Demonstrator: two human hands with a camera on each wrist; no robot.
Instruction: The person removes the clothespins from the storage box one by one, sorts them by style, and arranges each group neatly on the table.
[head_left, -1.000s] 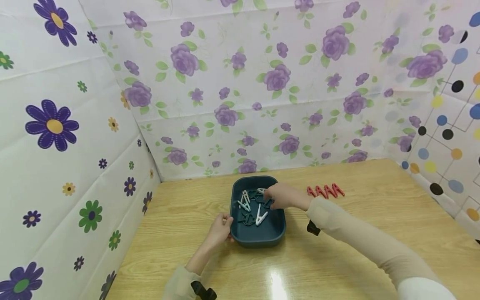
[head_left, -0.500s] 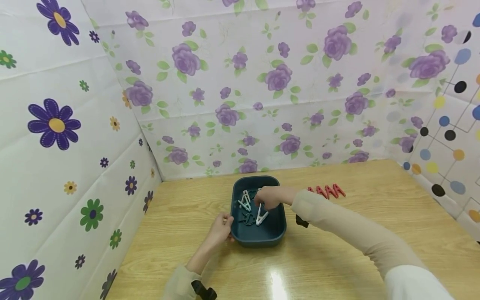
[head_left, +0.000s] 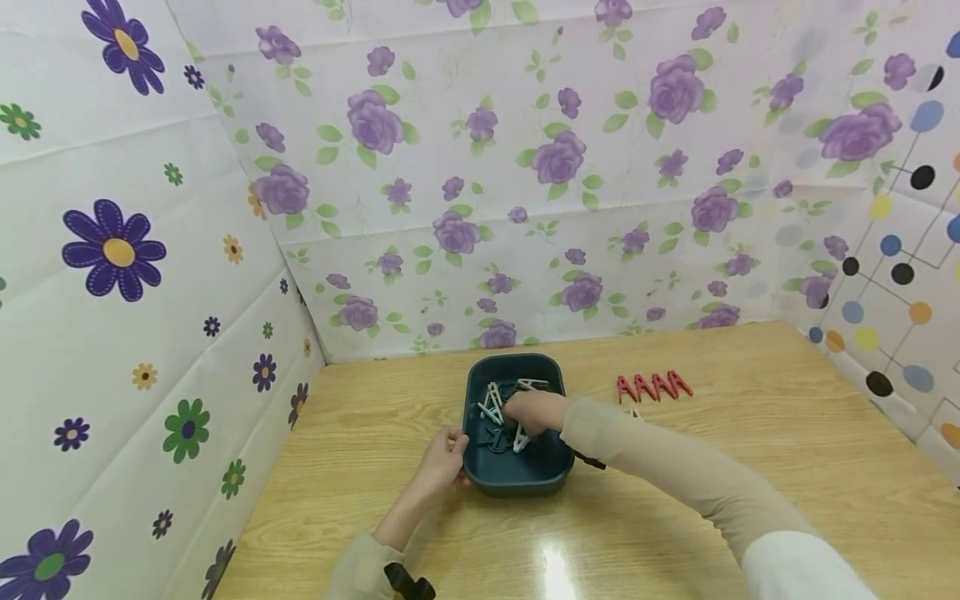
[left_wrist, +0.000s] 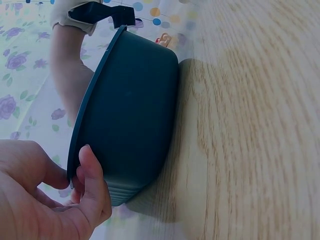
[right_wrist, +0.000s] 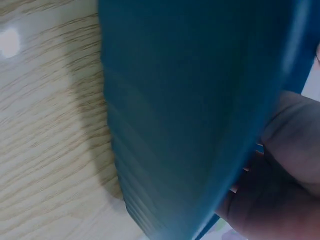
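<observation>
A dark teal plastic basin (head_left: 517,482) stands on the wooden table, with several white and pale clothespins (head_left: 492,403) and dark green pieces (head_left: 496,439) lying inside. My left hand (head_left: 444,457) pinches the basin's left rim between thumb and fingers, as the left wrist view also shows. Reaching over the right rim, my right hand (head_left: 534,412) is down among the clothespins in the middle of the basin. Its fingertips are hidden by the hand itself and, in the right wrist view, by the basin wall, so I cannot tell what they grip.
To the right of the basin, several red clothespins (head_left: 655,386) lie in a row on the table (head_left: 735,400). A pale clothespin (head_left: 634,413) shows partly behind the right sleeve. Flower-printed sheets (head_left: 420,275) close off the back and left.
My right hand has moved left and nearer, then down into the basin's middle, uncovering a white clothespin near the far right corner. The left hand stays on the rim.
</observation>
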